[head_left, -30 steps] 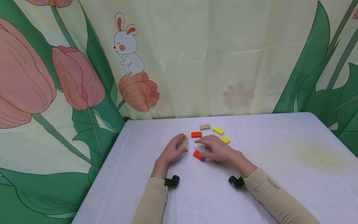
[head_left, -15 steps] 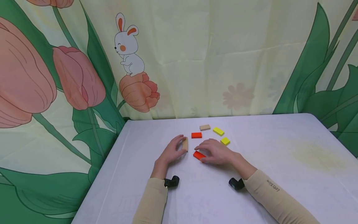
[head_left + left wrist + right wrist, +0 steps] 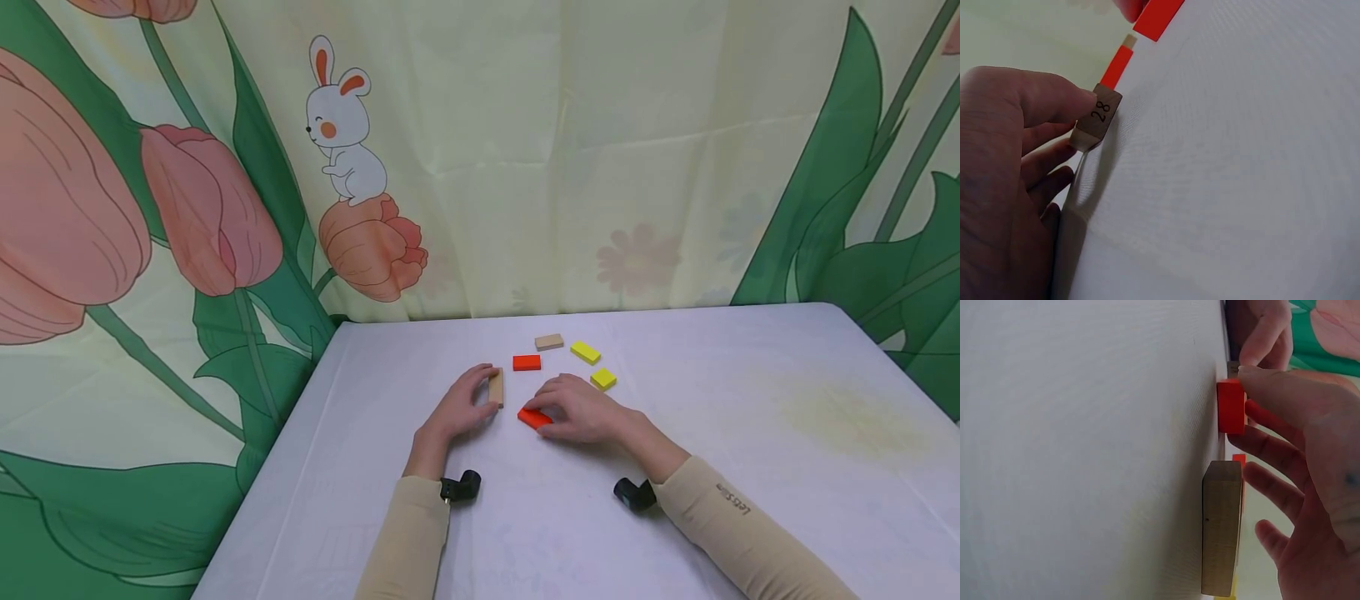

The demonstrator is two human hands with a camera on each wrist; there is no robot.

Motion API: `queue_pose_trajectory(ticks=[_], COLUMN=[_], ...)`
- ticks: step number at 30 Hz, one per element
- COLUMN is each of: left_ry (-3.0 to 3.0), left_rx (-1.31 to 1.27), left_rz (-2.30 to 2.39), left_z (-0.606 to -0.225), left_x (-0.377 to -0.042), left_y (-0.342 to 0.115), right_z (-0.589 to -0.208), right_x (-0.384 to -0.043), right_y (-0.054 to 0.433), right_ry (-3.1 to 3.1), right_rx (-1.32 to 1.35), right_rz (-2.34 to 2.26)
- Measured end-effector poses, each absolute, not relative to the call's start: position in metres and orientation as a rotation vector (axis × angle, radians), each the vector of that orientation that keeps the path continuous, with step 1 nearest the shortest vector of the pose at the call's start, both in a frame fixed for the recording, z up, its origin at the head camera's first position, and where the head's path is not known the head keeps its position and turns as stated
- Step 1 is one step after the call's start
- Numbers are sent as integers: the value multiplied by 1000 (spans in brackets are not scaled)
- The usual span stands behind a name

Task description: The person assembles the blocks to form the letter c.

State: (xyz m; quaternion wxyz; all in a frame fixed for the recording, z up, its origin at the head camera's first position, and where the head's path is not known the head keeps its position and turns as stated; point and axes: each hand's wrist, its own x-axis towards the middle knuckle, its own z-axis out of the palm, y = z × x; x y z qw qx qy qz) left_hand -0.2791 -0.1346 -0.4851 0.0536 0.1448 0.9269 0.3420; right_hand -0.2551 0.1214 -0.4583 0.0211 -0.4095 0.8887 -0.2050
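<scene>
Your right grip (image 3: pixel 576 408) has narrowed, pinching the red oblong block (image 3: pixel 535 418) right of the tan wooden slat (image 3: pixel 496 389) your left grip (image 3: pixel 460 403) pinches; grasping seemingly needs steadying next.

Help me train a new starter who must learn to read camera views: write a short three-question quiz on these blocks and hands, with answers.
1. Reading: what number is marked on the end of the plain wooden rectangular block at the left hand?

2. Multiple choice: what colour is the rectangular block between the right hand's thumb and finger?
A) yellow
B) red
C) plain wood

3. True or false: on the table, the farther yellow rectangular block lies apart from the nearer yellow rectangular block.

Key:
1. 28, legible in the left wrist view.
2. B, the red rectangular block.
3. True.
</scene>
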Motion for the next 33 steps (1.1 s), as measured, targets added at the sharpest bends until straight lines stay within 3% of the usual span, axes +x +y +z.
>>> queue_pose_trajectory(ticks=[33], left_ry=[2778], left_rx=[568], left_rz=[944], left_z=[-480], left_x=[-283], left_y=[-117], right_z=[-453], right_x=[-247], right_y=[125], right_ry=[2715], right_rx=[-1269], right_rz=[-567])
